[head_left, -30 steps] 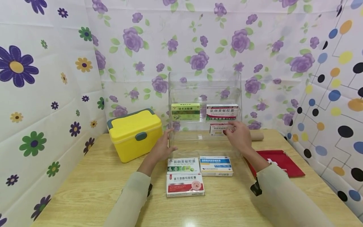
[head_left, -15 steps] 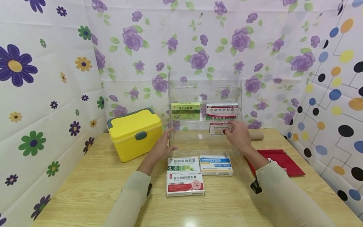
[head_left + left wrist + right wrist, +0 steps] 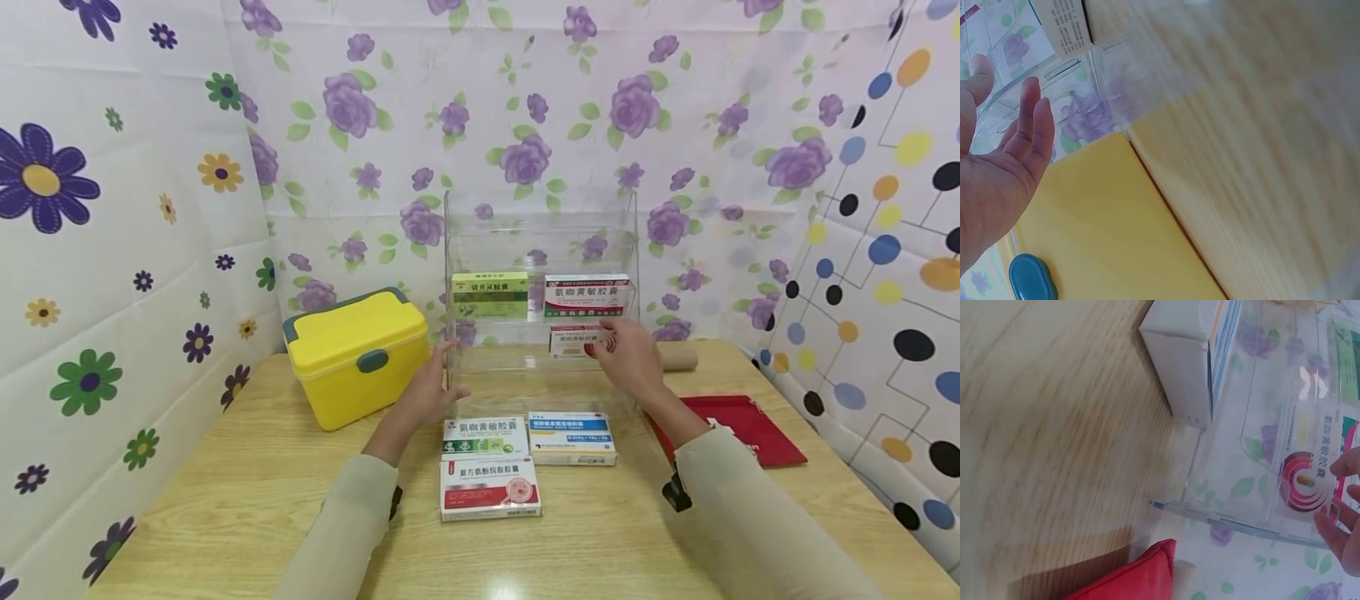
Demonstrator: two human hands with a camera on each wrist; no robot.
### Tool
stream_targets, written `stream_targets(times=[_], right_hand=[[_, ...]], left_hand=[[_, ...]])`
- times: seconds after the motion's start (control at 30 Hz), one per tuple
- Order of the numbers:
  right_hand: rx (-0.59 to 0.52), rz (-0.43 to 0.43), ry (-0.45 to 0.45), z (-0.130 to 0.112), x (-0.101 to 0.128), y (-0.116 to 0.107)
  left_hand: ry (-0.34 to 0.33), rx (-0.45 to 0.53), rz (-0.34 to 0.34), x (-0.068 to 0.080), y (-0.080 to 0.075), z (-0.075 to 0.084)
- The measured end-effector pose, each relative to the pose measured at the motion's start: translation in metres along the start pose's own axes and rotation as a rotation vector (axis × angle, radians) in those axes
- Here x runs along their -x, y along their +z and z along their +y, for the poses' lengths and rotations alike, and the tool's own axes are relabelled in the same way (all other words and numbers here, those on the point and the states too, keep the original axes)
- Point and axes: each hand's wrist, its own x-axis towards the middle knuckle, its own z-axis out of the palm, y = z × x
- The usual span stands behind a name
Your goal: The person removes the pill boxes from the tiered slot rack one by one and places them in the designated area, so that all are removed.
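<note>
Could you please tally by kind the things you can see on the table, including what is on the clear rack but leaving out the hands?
Medicine boxes: 6 (3 in the clear rack, 3 lying on the table)
Clear rack: 1
Yellow case: 1
Red pouch: 1
Tan roll: 1
Total: 10

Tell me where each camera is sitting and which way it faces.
Head: worn on the head, facing forward and down at the clear rack; left hand, right hand and both sleeves show.
Left wrist: worn there, facing the yellow case and table; the left hand shows.
Right wrist: worn there, facing the rack and the small box the right hand touches; its fingers show.
Shared: head and left wrist both show the yellow case.
</note>
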Motion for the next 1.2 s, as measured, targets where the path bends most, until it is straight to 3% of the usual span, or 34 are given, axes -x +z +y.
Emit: stream_targets(times=[0.5, 0.73, 0.97, 1.2], right_hand=[[-0.058, -0.076, -0.058, 0.004, -0.004, 0.003], [-0.026, -0.063, -0.079, 0.006, -0.003, 0.004], [-0.091, -0.066, -0.035, 0.006, -0.001, 0.004], [-0.187, -0.004, -0.083, 0.014, -0.002, 0.007]], left_hand=[[-0.019, -0.011, -0.009, 0.001, 0.001, 0.003], [-0.013, -0.016, -0.014, 0.002, 0.0, 0.004], [-0.016, -0.009, -0.014, 0.001, -0.001, 0.003], [-0.022, 0.006, -0.011, 0.001, -0.001, 0.005]])
